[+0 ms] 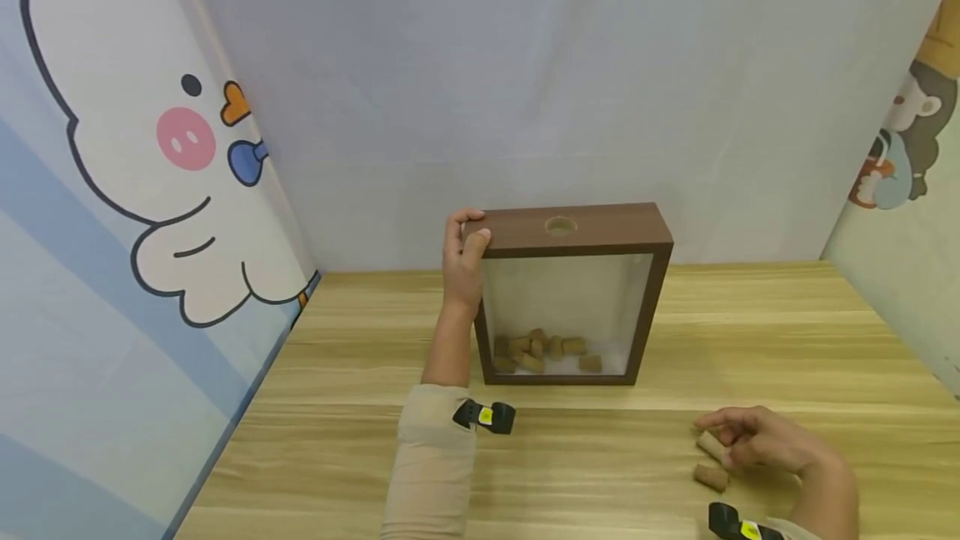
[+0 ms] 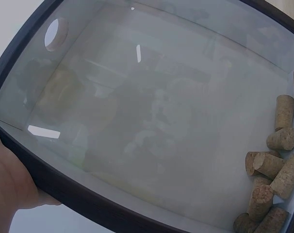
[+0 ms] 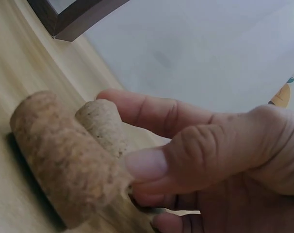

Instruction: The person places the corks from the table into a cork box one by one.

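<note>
A shallow brown-framed box (image 1: 577, 232) with a clear front stands upright on the table, a round hole in its top face. Several corks (image 1: 555, 347) lie along its bottom inside, larger in the left wrist view as loose corks (image 2: 269, 164). My left hand (image 1: 463, 261) grips the box's upper left corner, thumb over the top edge. At the lower right, my right hand (image 1: 772, 442) has its index finger and thumb at the two ends of a pale cork (image 3: 103, 126), pinching it. A second, darker cork (image 3: 59, 155) lies beside it on the wood, nearer me.
The wood-grain table (image 1: 570, 457) reaches back to a plain pale curtain (image 1: 525, 90). A cartoon-printed cloth (image 1: 112, 190) hangs along the left side, and another printed cloth (image 1: 900, 273) borders the right.
</note>
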Available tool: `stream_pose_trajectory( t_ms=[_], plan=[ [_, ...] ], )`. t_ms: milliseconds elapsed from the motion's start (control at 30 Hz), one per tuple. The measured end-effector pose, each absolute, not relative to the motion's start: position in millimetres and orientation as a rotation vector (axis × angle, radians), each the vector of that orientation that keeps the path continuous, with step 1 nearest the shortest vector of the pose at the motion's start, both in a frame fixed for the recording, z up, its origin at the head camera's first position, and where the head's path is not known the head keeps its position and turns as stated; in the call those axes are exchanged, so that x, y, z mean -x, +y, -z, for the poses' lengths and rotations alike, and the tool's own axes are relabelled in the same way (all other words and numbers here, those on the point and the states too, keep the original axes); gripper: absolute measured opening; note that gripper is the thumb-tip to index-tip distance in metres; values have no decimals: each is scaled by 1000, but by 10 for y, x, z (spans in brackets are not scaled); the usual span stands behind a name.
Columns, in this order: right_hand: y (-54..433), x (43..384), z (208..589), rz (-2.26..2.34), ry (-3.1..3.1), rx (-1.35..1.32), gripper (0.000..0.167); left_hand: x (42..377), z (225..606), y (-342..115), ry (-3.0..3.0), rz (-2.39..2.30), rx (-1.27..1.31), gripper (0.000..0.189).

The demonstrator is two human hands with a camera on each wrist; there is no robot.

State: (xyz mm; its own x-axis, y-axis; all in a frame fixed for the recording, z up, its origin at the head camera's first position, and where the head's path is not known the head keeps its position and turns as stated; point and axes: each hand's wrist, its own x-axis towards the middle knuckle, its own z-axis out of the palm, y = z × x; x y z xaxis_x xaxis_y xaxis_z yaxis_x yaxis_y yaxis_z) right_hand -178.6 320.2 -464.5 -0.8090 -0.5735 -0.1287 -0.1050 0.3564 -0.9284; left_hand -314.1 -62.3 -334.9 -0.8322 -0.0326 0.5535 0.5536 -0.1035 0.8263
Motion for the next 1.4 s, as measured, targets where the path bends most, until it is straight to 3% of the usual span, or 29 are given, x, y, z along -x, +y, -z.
stream_pose_trajectory(
  t_ms=[600, 867, 1100, 1400],
  plan=[
    [3204, 1852, 4478, 1514, 2157, 689, 46, 3119, 3374, -642, -1772, 2013, 548, 34],
    [2973, 1933, 4230, 1417, 2356, 702, 39, 3126, 3368, -637, -1788, 2004, 539, 37],
    [2717, 1952, 3963, 1399, 2501, 455, 49, 3133, 3359, -623, -1789, 1997, 551, 37],
    [2224, 1970, 3686, 1637, 2701, 477, 45, 3124, 3350, -631, -1784, 1993, 553, 35]
  ],
)
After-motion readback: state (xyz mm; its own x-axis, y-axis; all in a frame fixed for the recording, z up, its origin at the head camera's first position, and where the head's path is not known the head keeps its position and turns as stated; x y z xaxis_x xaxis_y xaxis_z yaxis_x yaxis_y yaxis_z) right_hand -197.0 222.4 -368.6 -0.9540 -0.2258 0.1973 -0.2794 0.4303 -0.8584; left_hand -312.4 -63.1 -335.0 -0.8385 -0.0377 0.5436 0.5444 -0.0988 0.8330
